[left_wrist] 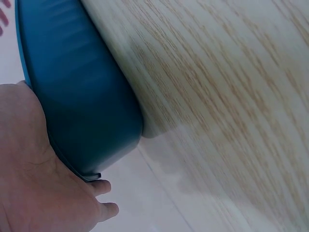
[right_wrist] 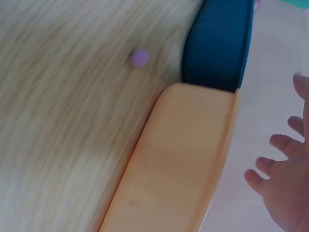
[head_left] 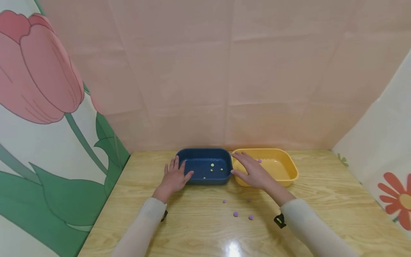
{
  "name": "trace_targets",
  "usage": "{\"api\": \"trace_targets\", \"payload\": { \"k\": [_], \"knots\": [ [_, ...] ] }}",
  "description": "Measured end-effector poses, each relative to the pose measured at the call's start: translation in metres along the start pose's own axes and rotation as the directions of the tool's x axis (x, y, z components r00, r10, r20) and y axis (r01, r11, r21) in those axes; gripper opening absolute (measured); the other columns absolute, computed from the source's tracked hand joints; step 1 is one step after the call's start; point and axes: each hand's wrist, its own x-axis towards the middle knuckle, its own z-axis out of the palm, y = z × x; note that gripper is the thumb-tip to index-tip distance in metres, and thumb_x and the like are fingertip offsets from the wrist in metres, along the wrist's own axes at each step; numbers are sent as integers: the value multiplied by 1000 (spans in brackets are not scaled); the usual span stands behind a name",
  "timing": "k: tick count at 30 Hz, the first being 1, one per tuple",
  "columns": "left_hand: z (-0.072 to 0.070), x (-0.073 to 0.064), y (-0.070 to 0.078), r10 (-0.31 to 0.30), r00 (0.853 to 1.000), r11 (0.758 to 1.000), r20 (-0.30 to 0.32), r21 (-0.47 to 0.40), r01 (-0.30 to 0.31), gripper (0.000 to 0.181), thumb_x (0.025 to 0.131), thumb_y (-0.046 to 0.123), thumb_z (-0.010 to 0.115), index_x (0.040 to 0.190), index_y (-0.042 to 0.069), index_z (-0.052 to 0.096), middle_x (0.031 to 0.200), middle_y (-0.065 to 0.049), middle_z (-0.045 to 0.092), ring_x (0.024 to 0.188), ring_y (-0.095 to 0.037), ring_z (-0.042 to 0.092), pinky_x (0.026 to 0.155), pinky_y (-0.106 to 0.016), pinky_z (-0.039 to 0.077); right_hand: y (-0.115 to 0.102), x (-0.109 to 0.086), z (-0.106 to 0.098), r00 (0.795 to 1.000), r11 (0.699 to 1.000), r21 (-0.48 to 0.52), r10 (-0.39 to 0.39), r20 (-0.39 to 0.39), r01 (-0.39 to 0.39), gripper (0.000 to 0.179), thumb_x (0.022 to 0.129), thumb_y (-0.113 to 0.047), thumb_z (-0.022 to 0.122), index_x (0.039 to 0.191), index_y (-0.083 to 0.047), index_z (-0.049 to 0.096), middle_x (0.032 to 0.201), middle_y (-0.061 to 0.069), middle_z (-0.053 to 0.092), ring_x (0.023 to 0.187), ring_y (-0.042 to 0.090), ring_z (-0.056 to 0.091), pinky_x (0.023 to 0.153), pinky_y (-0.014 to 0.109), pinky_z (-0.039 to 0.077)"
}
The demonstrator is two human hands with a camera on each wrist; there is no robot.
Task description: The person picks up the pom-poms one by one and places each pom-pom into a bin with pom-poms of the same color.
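Observation:
My left hand (head_left: 173,179) rests at the left end of a dark blue rectangular tub (head_left: 208,181), its fingers spread along the rim. The left wrist view has that hand's palm against the edge of the tub. Over the left part of a yellow tub (head_left: 276,169) hovers my right hand (head_left: 255,175), its fingers spread and pointing at the blue tub. It holds nothing. Several small pale green balls (head_left: 212,165) lie inside the blue tub. One purple ball (head_left: 259,161) is in the yellow tub, partly beside my hand.
Several purple balls (head_left: 236,214) lie on the wood-grain table (head_left: 192,228) in front of the tubs, between my forearms. Both tubs stand side by side near a pink cloth backdrop (head_left: 192,89). Flower-printed cloths (head_left: 38,67) hang at the left and right.

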Motion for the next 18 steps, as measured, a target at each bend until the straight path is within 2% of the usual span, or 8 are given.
{"api": "trace_targets", "payload": {
  "k": [5, 10, 18],
  "knots": [
    [-1, -1, 0, -9, 1000, 1000, 1, 2, 9, 75, 107, 57, 34, 160, 5, 27, 168, -23, 0, 155, -40, -3, 121, -63, 4, 11, -14, -5, 1000, 997, -74, 20, 6, -20, 70, 102, -45, 59, 158, -11, 36, 166, 17, 25, 152, 46, 16, 113, 73, 19],
    [-1, -2, 0, -11, 1000, 1000, -8, -2, 11, 76, 106, 58, 34, 160, 5, 28, 168, -23, 1, 155, -40, -2, 121, -63, 5, 23, -28, -13, 1000, 992, -126, 25, -10, -26, 67, 105, -45, 51, 159, -11, 32, 166, 20, 21, 152, 48, 12, 116, 69, 15],
    [2, 0, 0, 1, 1000, 1000, -10, -2, -1, 77, 106, 59, 34, 160, 4, 28, 168, -23, 1, 155, -40, -1, 121, -64, 5, 47, -49, -27, 992, 977, -179, 124, 19, -119, 70, 108, -47, 42, 164, -13, 17, 169, 16, 8, 154, 44, -4, 118, 68, 4]
  ]
}}
